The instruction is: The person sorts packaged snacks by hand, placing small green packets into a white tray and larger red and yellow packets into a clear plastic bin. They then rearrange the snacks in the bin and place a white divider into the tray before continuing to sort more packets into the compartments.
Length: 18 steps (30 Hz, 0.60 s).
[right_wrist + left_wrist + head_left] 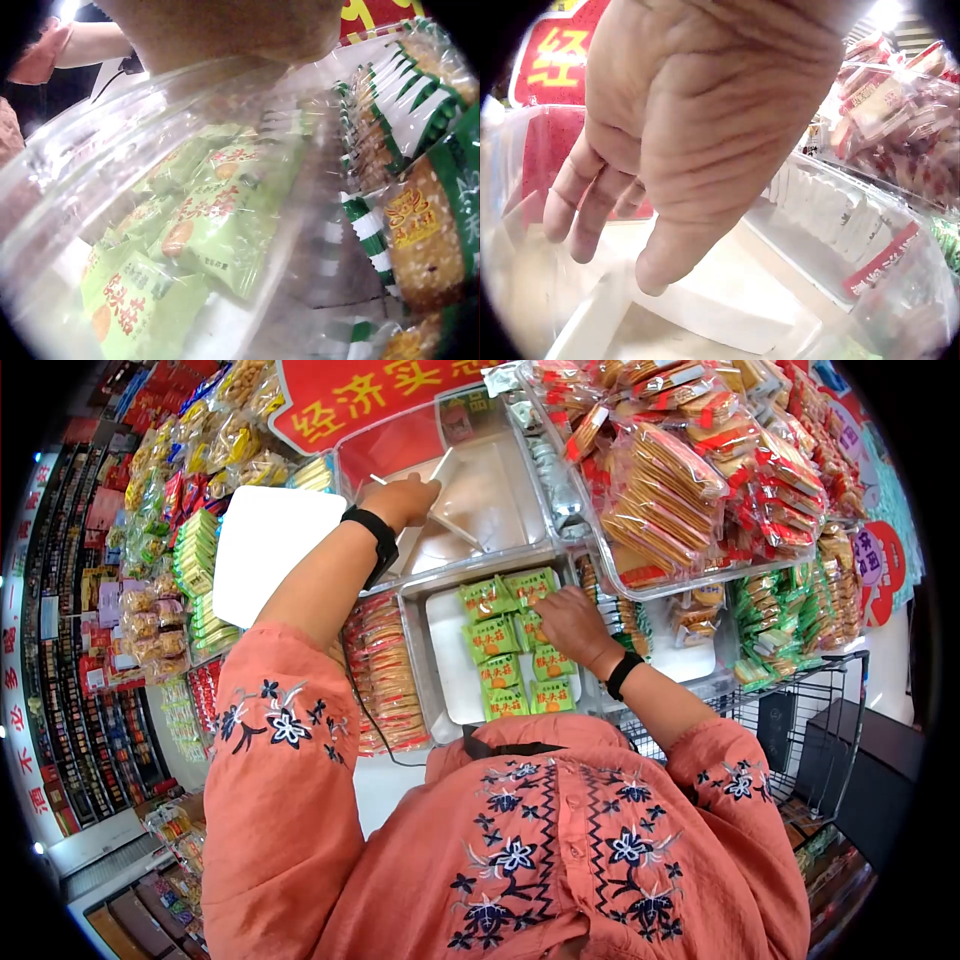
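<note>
Two columns of green snack packets (492,640) with red lettering lie on a white liner in the near clear bin (412,650). My right hand (578,628) reaches in from the right, its bent fingers on a packet in the right column. The right wrist view shows the packets (202,214) through clear plastic, with the fingers hidden. Over the far clear bin (545,525) is my left hand (398,502), palm down among white strips (458,532). The left wrist view puts its thumb right at a white strip (727,311); I cannot tell whether it pinches it.
A white board (270,550) lies by the left forearm. Red-packaged biscuits (385,670) fill the space left of the near bin. Bagged wafers (665,500) are piled at the upper right. Sesame biscuits (424,232) stand beside the packets, and a wire cart (825,745) is at right.
</note>
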Tool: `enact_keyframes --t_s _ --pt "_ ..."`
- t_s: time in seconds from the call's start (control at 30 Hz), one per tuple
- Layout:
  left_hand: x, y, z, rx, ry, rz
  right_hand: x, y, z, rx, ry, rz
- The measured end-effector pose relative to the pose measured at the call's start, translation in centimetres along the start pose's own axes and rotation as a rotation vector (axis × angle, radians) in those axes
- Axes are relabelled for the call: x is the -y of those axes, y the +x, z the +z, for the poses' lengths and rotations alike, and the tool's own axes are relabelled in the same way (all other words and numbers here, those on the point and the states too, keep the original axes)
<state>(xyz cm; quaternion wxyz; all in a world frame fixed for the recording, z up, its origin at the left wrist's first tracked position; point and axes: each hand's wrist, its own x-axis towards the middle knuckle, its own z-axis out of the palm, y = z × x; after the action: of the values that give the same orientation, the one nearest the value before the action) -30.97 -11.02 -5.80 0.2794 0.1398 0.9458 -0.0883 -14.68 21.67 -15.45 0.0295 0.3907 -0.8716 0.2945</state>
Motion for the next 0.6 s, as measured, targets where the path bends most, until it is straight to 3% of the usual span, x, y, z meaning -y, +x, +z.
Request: enact_keyframes --t_s 0.33,0.47,0.6 --pt "0.0 1.0 1.5 -0.022 -0.017 0.064 0.1 -0.1 0.1 -0.002 0.015 0.031" --pt "1.0 4.4 4.1 -0.121 -0.129 0.191 0.0 -0.2 0.4 -0.011 0.021 0.043" --pt "-0.9 4.2 3.1 -0.125 -0.169 0.179 0.1 -0.1 0.2 -0.017 0.026 0.035"
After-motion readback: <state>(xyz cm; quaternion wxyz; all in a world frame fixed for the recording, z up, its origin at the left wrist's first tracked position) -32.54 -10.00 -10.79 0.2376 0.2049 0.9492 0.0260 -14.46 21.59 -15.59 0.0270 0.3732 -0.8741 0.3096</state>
